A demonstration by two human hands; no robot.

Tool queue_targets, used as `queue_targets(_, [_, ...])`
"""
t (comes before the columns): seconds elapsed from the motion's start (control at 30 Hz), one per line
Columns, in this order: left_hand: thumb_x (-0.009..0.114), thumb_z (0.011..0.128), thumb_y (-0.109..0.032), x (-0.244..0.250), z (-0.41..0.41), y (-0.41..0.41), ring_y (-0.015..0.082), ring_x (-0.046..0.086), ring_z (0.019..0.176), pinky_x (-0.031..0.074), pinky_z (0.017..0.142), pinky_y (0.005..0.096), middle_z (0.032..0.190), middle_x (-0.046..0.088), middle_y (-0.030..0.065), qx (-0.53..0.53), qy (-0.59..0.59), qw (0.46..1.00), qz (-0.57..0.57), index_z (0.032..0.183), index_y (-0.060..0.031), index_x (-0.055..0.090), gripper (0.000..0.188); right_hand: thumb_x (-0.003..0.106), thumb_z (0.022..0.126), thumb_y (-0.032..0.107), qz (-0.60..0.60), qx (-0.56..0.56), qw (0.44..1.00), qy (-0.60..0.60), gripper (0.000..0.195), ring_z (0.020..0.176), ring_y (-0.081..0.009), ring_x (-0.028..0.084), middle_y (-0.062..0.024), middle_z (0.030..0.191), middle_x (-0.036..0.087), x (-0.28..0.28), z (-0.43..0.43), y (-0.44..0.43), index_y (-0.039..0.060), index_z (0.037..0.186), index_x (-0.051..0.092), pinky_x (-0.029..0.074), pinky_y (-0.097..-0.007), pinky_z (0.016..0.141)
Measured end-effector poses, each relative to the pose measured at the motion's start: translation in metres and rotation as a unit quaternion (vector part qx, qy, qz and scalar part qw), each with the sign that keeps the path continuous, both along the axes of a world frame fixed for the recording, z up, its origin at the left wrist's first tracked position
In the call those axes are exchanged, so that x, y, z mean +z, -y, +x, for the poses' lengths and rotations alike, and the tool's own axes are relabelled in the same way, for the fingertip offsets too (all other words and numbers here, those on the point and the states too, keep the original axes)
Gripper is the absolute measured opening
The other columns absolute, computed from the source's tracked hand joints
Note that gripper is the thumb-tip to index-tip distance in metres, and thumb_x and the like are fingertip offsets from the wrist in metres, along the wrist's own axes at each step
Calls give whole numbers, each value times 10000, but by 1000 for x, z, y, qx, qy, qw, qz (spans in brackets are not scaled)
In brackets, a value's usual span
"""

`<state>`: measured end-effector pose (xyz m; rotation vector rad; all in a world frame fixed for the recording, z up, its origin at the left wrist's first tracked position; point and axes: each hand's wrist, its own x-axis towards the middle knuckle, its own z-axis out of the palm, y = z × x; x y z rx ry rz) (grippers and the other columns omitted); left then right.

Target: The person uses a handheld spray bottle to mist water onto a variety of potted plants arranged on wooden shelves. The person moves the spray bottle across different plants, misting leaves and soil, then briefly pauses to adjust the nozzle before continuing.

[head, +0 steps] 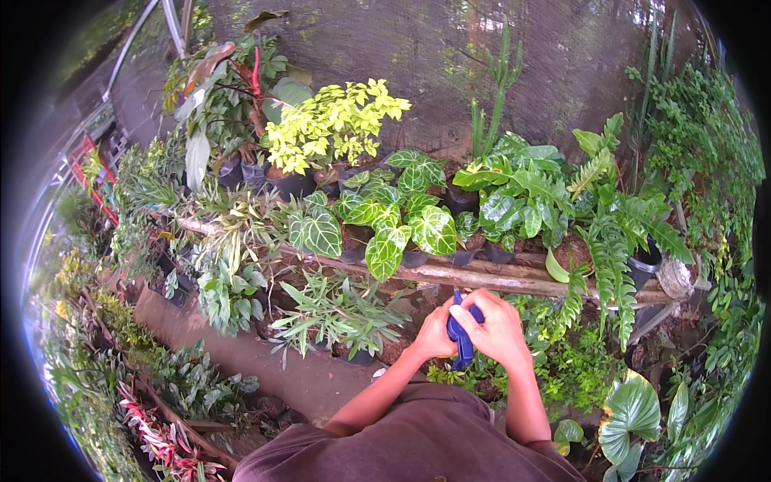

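Note:
Both hands meet just in front of my body, right of the middle of the view, around a dark blue plastic tool (461, 337) that looks like a spray trigger head. My left hand (435, 330) is closed around its left side. My right hand (495, 322) grips its upper part, with the thumb laid across it. The lower part of the tool sticks out below the fingers. Beyond the hands, potted anthuriums with pale-veined leaves (435, 230) stand on a bench of wooden poles (476, 278).
A yellow-leaved potted shrub (337, 120) and a cactus (500, 84) stand along dark shade netting (415, 54). A fern-like plant (608, 259) hangs over the bench's right end. Narrow-leaved plants (337, 313) grow low on the left, beside a bare dirt path (253, 367).

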<state>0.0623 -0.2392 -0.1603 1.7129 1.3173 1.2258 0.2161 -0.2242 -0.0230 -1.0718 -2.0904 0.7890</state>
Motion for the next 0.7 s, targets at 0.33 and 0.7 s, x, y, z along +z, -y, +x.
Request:
queue_targets(0.33, [853, 702, -312, -8, 1, 10, 401, 616, 1117, 491, 969, 491, 1124, 677, 181, 83, -64, 994, -18, 1357, -57, 456, 808, 577, 1019, 475, -11, 7, 1000, 6, 690, 427, -192, 461, -109, 460, 436, 38, -22, -5, -1, 523, 516, 369, -391, 486])
queue_targets(0.7, [854, 671, -314, 17, -4, 21, 383, 697, 926, 546, 844, 469, 988, 726, 151, 101, -38, 994, 9, 1323, -67, 518, 774, 549, 1029, 460, 37, -37, 998, 47, 672, 465, -355, 494, -189, 519, 454, 79, -29, 5, -19, 558, 530, 379, -436, 511])
